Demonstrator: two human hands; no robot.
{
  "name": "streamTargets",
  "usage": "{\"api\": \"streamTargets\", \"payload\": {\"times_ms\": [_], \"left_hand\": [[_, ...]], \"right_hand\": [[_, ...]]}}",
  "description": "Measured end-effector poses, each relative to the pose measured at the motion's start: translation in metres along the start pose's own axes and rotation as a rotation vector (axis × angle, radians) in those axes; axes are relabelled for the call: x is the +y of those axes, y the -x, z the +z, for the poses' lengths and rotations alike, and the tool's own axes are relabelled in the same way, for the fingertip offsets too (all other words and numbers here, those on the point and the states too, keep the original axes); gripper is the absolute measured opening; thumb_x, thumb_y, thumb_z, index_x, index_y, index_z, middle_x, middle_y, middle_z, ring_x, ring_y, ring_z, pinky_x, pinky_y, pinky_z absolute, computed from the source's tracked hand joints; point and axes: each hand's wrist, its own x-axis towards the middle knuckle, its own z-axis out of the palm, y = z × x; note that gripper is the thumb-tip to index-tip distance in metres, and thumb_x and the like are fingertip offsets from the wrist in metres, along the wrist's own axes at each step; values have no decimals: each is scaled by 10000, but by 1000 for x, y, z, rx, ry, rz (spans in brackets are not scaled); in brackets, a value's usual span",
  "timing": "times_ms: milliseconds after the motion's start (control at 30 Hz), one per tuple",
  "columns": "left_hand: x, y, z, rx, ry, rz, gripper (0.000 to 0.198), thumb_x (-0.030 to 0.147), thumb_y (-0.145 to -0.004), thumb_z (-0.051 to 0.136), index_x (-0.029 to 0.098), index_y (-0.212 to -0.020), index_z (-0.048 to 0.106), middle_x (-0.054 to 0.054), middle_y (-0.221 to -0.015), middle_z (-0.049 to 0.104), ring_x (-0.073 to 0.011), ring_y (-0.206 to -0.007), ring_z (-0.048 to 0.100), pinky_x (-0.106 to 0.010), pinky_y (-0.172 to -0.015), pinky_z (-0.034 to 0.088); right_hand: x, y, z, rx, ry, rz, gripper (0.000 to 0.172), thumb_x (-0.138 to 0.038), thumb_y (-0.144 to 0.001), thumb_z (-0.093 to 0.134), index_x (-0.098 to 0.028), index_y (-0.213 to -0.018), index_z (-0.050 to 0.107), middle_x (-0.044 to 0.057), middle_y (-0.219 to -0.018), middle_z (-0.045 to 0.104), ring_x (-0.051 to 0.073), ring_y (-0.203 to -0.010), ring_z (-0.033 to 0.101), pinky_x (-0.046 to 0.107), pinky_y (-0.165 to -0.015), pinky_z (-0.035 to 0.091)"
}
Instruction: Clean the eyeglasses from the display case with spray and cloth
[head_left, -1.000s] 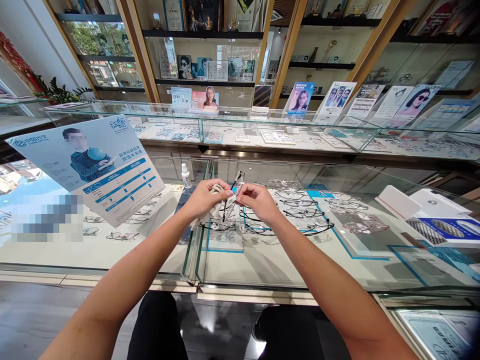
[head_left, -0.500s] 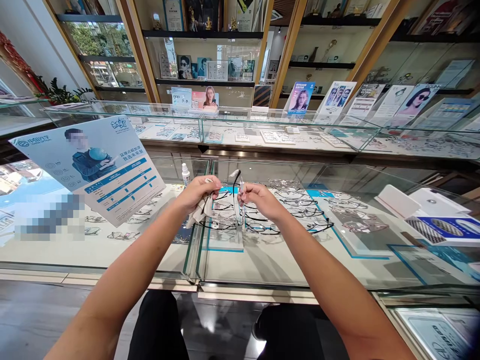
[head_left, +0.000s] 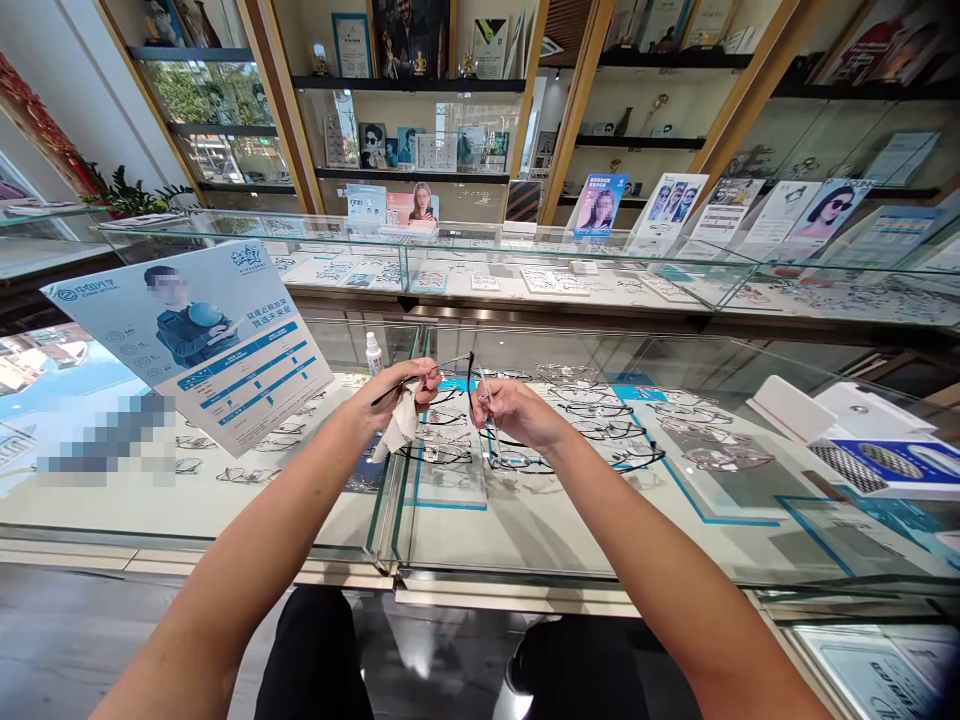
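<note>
Over the glass display counter, my left hand is closed on a pale cloth, which hangs below the fingers, and on part of a pair of glasses. The dark frame of the glasses stands up between my two hands. My right hand pinches a thin, light-coloured piece beside that frame; whether it is a temple of the same glasses I cannot tell. Beneath my hands, rows of glasses lie inside the counter.
A white bottle stands behind my left hand. At the left a blue and white sign leans over the counter. An open white and blue box lies at the right. Another glass case and shelves are behind.
The glasses have turned between my hands, and a dark temple now shows across my left hand. The cloth hangs more openly below the left fingers. The view has tilted up slightly.
</note>
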Motion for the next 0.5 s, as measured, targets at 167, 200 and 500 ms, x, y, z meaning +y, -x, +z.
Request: {"api": "streamTargets", "payload": {"times_ms": [167, 200, 500], "left_hand": [[1, 1, 4, 54, 211, -20, 253, 345, -915, 761, 153, -829, 620, 6, -770, 600, -58, -466, 466, -194, -394, 340], [1, 1, 6, 66, 248, -21, 221, 322, -935, 737, 156, -842, 625, 6, -770, 603, -57, -463, 462, -189, -390, 318], [-27, 0, 29, 34, -204, 143, 398, 451, -776, 918, 153, -949, 717, 2, -797, 660, -47, -512, 444, -200, -468, 297]], "right_hand": [[0, 0, 5, 61, -71, -65, 126, -290, -686, 772, -201, -709, 685, 28, -724, 711, 173, -669, 605, 305, -648, 425], [-1, 0, 6, 74, -86, -77, 129, -288, -691, 770, -204, -705, 673, 30, -730, 711, 174, -670, 603, 309, -651, 427], [-5, 0, 10, 190, -34, -120, 145, -307, -713, 788, -198, -717, 691, 36, -770, 720, 158, -699, 611, 306, -695, 445]]}}
